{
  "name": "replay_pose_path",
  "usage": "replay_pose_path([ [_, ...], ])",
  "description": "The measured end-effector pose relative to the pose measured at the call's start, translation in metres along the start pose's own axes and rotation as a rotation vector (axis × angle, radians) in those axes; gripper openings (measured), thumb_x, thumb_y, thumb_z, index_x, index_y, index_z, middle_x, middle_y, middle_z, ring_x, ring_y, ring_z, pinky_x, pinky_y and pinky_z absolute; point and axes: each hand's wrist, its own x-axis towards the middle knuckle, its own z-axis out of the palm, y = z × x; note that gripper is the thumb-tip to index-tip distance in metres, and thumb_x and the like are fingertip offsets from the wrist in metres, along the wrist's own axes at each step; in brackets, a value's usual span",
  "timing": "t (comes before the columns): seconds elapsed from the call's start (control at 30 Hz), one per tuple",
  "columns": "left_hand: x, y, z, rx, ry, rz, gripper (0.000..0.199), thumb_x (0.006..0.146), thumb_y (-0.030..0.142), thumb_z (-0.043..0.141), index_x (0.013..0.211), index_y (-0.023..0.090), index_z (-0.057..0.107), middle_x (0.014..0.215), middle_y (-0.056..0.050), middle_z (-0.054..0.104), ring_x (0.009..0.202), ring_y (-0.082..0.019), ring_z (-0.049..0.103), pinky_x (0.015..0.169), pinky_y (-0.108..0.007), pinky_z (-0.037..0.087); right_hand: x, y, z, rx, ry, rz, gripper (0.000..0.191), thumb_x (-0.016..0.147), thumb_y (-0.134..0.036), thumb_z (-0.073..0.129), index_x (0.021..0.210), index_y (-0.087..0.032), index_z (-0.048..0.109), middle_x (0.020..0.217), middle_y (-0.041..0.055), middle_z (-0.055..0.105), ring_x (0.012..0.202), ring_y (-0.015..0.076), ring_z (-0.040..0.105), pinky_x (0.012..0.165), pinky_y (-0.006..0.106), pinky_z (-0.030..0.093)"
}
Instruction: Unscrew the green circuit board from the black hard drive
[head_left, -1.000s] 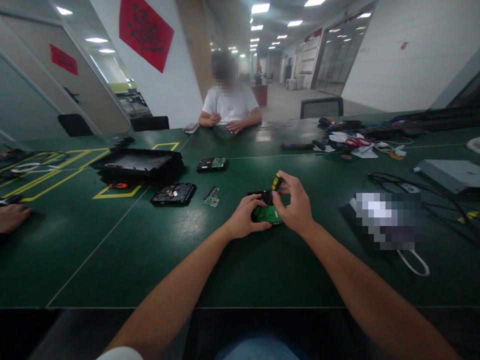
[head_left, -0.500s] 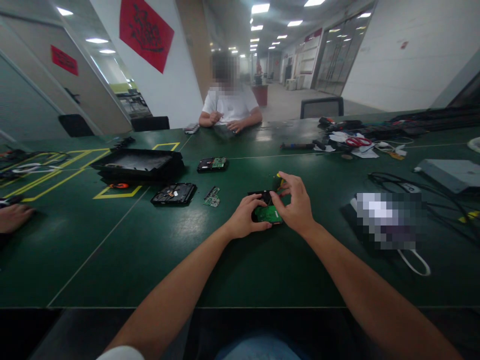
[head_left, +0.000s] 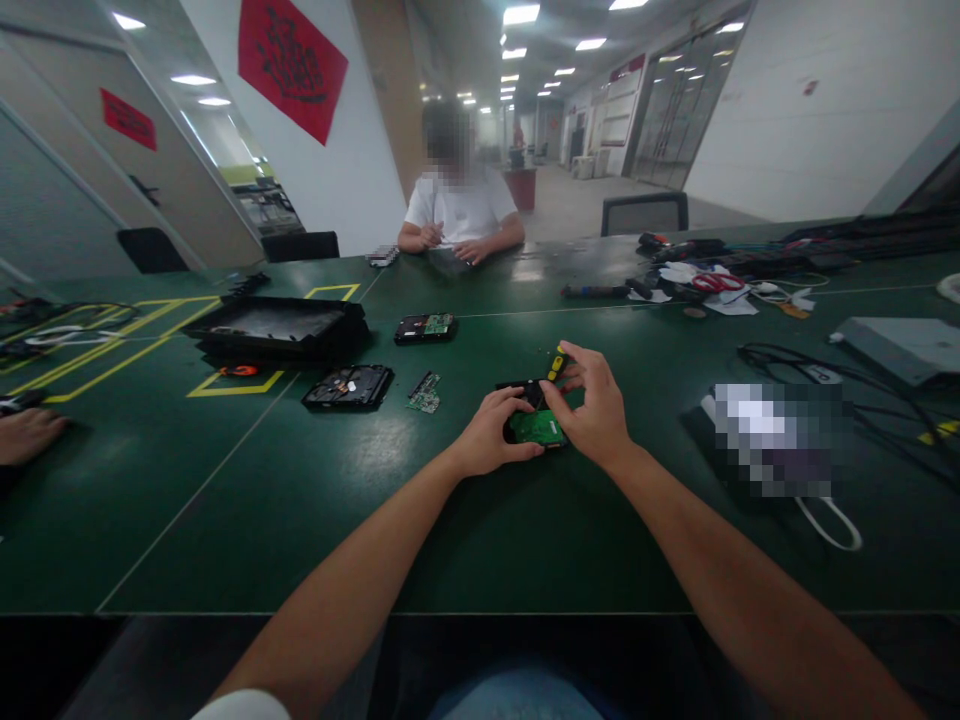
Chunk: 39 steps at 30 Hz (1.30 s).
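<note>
A hard drive with a green circuit board (head_left: 538,428) lies on the green table, board side up. My left hand (head_left: 491,432) grips its left side, thumb at the near edge and fingers over the far left part. My right hand (head_left: 592,405) holds a small yellow and black screwdriver (head_left: 556,363) between thumb and fingers, tilted above the drive's right side. The screwdriver's tip is too small to make out against the drive. Loose circuit board pieces (head_left: 426,394) lie to the left of my left hand.
An opened drive (head_left: 348,387), another drive (head_left: 424,328) and a black tray (head_left: 277,330) stand left. Cables, a grey box (head_left: 896,350) and a blurred item lie right. A person (head_left: 461,215) sits opposite; another person's hand (head_left: 31,435) rests at far left.
The screwdriver's yellow handle has tilted and shows more clearly between my right fingers. My right fingers have shifted slightly; my left hand has kept its place on the drive.
</note>
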Motion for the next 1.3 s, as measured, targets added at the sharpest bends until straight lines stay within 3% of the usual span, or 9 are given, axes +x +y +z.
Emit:
replay_pose_path([
  [1.3,0.0001,0.0013,-0.0008,-0.005,-0.002,-0.011,0.066,0.072,0.044,0.092,0.13,0.025,0.065,0.157,-0.015,0.049,0.151,-0.036,0.04,0.125,-0.059,0.033,-0.0004,0.0014,0.0005,0.01,-0.022,0.012,0.06,0.097,-0.025,0.063,0.153,-0.033,0.043,0.142,0.0118,0.057,0.1,0.0242,0.072,0.082,0.046,0.069],
])
